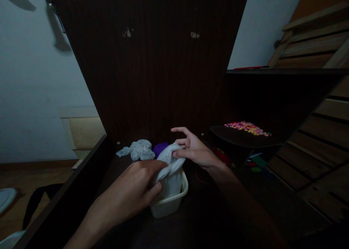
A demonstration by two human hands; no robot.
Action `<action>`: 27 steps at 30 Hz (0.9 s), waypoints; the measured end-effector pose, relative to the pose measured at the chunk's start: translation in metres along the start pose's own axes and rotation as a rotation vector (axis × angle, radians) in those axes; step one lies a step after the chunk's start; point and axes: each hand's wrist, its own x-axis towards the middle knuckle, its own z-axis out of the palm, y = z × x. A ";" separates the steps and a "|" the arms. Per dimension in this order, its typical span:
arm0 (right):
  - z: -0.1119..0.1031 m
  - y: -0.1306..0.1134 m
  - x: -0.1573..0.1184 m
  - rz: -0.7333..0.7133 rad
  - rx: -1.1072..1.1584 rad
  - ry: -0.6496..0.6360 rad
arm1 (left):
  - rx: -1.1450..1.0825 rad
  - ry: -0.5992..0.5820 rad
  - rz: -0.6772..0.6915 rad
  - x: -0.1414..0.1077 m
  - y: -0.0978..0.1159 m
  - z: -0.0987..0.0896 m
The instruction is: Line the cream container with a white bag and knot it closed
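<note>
A thin white plastic bag (pixel 171 165), twisted into a loose rope at its upper part, stretches between my two hands. My left hand (pixel 139 180) is closed around the bag's lower left end, its thumb pressed in from the front. At the other end, my right hand (pixel 193 149) pinches the bag with the thumb and bent fingers, while the index finger sticks out to the left. Beneath the bag stands a small off-white plastic container (pixel 166 209), and part of the bag hangs down inside it. Its far left side is hidden by my left hand.
Behind my hands lie a crumpled whitish plastic bag (pixel 141 149) and a purple item (pixel 160 148). A dark wooden panel (pixel 158 78) rises at the back. Small colourful pieces (pixel 247 128) cover part of a rounded shelf (pixel 234 139) on the right. A raised edge (pixel 65 194) runs along the left.
</note>
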 end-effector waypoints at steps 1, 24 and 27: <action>-0.002 0.001 0.001 -0.019 -0.050 0.000 | 0.019 -0.007 0.016 0.000 -0.003 -0.001; 0.012 0.014 0.009 -0.216 -0.692 0.071 | 0.422 0.239 0.087 0.054 -0.080 0.012; 0.011 0.014 0.008 -0.206 -0.667 0.050 | 0.184 0.218 0.023 0.055 -0.081 0.011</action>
